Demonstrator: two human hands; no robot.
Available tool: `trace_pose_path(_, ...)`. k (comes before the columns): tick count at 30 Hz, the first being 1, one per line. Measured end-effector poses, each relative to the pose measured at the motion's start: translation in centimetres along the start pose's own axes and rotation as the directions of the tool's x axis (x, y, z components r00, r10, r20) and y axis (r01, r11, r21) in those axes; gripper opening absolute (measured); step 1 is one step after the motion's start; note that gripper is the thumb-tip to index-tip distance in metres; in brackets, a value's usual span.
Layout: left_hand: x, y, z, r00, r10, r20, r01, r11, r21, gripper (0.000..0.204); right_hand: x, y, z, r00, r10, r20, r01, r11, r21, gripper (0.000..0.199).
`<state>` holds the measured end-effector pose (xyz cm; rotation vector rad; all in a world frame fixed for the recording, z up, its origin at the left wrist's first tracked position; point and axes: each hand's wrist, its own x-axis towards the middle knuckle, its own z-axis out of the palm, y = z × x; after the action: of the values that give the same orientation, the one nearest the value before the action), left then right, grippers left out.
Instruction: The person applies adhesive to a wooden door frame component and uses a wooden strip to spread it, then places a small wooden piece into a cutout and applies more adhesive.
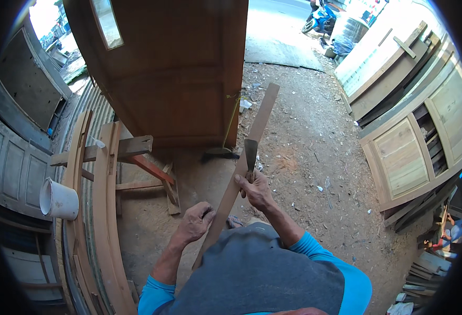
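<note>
A long, narrow wooden board (265, 111) slants from my lap up and away to the right. My right hand (257, 190) grips a putty knife (251, 153), its dark blade pointing away from me over the board. The thumb of that hand rests by the board's face. Close to the board's left edge is my left hand (195, 220), its fingers curled in and the thumb pressed to them. Whatever they may hold is hidden.
Ahead stands a tall brown door (173, 100), with a broom (221, 153) at its foot. On the left, long timbers (105, 210) lie over a wooden trestle (136, 147), beside a white bucket (63, 200). Panelled doors (401, 160) and planks lean along the right.
</note>
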<state>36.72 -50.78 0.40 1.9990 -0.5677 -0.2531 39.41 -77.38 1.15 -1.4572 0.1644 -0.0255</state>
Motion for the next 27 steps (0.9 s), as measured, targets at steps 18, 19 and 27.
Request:
trace_pose_path(18,-3.1,-3.9,-0.4,0.738,-0.249,0.627,0.649,0.516,-0.558,0.046,6.0,2.9,-3.8,0.987,0.1,-0.13,-0.1,0.995,0.007,0.026)
trace_pose_path(19,-3.0,-3.7,-0.6,0.737,-0.299,0.606,0.659,0.514,-0.549,0.042,5.9,2.3,-3.6,0.984,0.119,-0.133,-0.142,0.972,-0.187,0.034)
trace_pose_path(27,-2.2,-4.5,-0.6,0.847,-0.356,0.396,0.532,0.527,-0.663,0.034,-3.2,2.1,2.0,0.898,0.063,0.435,0.339,0.531,-0.777,0.038)
